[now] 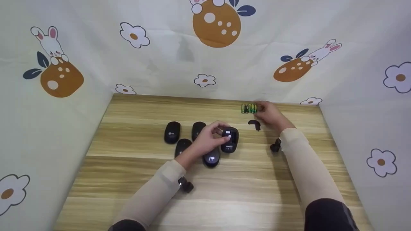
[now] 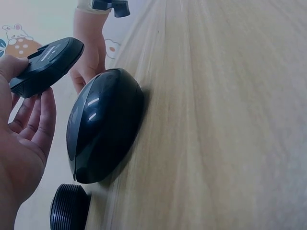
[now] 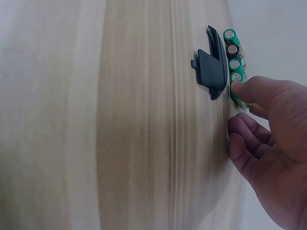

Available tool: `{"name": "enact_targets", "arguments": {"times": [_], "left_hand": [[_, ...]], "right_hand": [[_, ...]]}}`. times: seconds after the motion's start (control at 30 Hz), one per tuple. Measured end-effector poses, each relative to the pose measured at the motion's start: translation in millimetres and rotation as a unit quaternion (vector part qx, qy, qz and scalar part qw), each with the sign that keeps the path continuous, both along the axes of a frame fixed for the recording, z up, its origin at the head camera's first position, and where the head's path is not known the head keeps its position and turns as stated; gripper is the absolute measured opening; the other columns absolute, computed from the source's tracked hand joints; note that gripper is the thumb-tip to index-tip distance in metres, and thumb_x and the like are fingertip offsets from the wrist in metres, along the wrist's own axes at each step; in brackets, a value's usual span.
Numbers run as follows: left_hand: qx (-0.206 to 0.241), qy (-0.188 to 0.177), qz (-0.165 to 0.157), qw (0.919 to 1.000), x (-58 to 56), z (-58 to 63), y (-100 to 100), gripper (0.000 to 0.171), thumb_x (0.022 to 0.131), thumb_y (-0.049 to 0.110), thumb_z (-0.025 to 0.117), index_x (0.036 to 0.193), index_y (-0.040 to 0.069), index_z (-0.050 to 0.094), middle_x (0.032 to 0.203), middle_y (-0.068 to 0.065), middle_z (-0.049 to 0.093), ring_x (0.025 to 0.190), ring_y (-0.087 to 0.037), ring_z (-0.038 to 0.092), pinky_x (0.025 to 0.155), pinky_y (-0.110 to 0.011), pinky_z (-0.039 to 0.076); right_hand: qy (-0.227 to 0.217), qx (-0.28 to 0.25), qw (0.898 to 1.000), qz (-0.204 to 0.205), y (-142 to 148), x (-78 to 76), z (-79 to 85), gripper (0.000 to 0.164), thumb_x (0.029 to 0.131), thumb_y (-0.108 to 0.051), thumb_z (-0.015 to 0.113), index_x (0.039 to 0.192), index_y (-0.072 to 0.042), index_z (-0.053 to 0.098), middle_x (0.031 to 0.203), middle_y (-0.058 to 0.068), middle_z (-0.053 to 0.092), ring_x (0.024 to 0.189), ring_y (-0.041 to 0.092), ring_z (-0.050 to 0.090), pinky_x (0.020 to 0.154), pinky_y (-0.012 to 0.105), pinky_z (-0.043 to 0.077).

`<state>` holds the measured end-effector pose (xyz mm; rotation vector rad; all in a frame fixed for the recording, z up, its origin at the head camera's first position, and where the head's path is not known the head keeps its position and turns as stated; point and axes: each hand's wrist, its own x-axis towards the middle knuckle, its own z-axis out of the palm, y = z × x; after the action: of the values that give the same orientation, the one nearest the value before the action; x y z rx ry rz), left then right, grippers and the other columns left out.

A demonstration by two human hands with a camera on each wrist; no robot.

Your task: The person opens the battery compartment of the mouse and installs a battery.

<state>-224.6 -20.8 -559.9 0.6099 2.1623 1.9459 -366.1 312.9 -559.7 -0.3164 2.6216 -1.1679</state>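
Observation:
My left hand (image 1: 207, 139) holds a black computer mouse (image 1: 230, 147) with its underside up, thumb on the underside and fingers beneath. The battery compartment of this mouse lies uncovered, and in the left wrist view the mouse (image 2: 50, 64) is lifted off the table. At the back right, my right hand (image 1: 269, 113) pinches the end battery of a row of green batteries (image 1: 246, 108) between thumb and forefinger; its other fingers are curled near the tabletop. Just in front of the row lies a black battery cover (image 3: 212, 72).
Several more black mice lie on the wood-grain table (image 1: 231, 199): one far left (image 1: 172, 132), one beside it (image 1: 183, 145), others by and under my left forearm, including a glossy mouse (image 1: 211, 158). A printed cloth (image 1: 167, 64) walls the table's back and sides.

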Motion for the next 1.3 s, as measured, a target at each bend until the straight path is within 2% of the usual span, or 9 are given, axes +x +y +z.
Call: {"name": "enact_targets", "arguments": {"times": [0.17, 0.33, 0.53, 0.73, 1.03, 1.3], "left_hand": [[-0.001, -0.002, 0.002, 1.0, -0.6, 1.0, 0, 0.044, 0.095, 0.009, 0.086, 0.136, 0.008, 0.07, 0.119, -0.005, 0.075, 0.103, -0.023, 0.071, 0.092, -0.037, 0.06], [-0.002, -0.012, 0.01, 0.9999, -1.5, 4.1, 0, 0.043, 0.095, 0.008, 0.086, 0.136, 0.01, 0.071, 0.118, -0.005, 0.074, 0.105, -0.024, 0.07, 0.095, -0.038, 0.061], [0.002, -0.022, 0.013, 0.9997, -0.9, 5.5, -1, 0.045, 0.094, 0.007, 0.086, 0.136, 0.01, 0.071, 0.118, -0.005, 0.074, 0.106, -0.024, 0.07, 0.095, -0.038, 0.062], [-0.003, -0.009, 0.006, 0.9999, -1.2, 3.5, -1, 0.043, 0.096, 0.008, 0.085, 0.137, 0.009, 0.071, 0.118, -0.004, 0.075, 0.104, -0.022, 0.071, 0.092, -0.037, 0.059], [-0.006, -0.007, 0.007, 0.9999, -2.5, 3.9, -1, 0.044, 0.096, 0.011, 0.085, 0.138, 0.009, 0.07, 0.118, -0.003, 0.075, 0.104, -0.022, 0.071, 0.095, -0.042, 0.058], [-0.01, -0.014, 0.013, 0.9998, -3.0, 4.7, -1, 0.045, 0.095, 0.012, 0.086, 0.138, 0.01, 0.071, 0.118, -0.003, 0.075, 0.104, -0.022, 0.071, 0.091, -0.036, 0.059]], "right_hand": [[0.011, 0.033, 0.999, 0.006, 0, -3.0, 0.3, 0.058, 0.103, -0.004, 0.069, 0.159, 0.003, 0.054, 0.1, 0.011, 0.052, 0.086, 0.024, 0.047, 0.08, 0.039, 0.041], [0.001, 0.037, 0.999, -0.005, 0, -3.5, -1.0, 0.058, 0.105, -0.008, 0.069, 0.159, 0.002, 0.053, 0.111, 0.013, 0.058, 0.094, 0.026, 0.051, 0.084, 0.04, 0.043], [-0.012, 0.001, 1.0, -0.019, 1, 0.9, -1.9, 0.052, 0.105, -0.006, 0.071, 0.152, 0.004, 0.052, 0.123, 0.021, 0.061, 0.102, 0.027, 0.055, 0.088, 0.036, 0.047], [-0.017, -0.078, 0.996, -0.046, 3, 9.8, -0.7, 0.053, 0.101, 0.002, 0.076, 0.145, 0.004, 0.046, 0.126, 0.027, 0.058, 0.102, 0.027, 0.059, 0.083, 0.027, 0.05], [0.024, -0.12, 0.987, -0.1, 7, 17.3, -12.0, 0.047, 0.098, 0.002, 0.08, 0.134, 0.005, 0.049, 0.112, 0.02, 0.066, 0.095, 0.022, 0.065, 0.077, 0.025, 0.054], [0.064, -0.167, 0.977, -0.115, 2, 27.7, -8.5, 0.038, 0.102, 0.006, 0.073, 0.134, 0.012, 0.054, 0.112, 0.02, 0.066, 0.098, 0.02, 0.066, 0.079, 0.022, 0.057]]}}
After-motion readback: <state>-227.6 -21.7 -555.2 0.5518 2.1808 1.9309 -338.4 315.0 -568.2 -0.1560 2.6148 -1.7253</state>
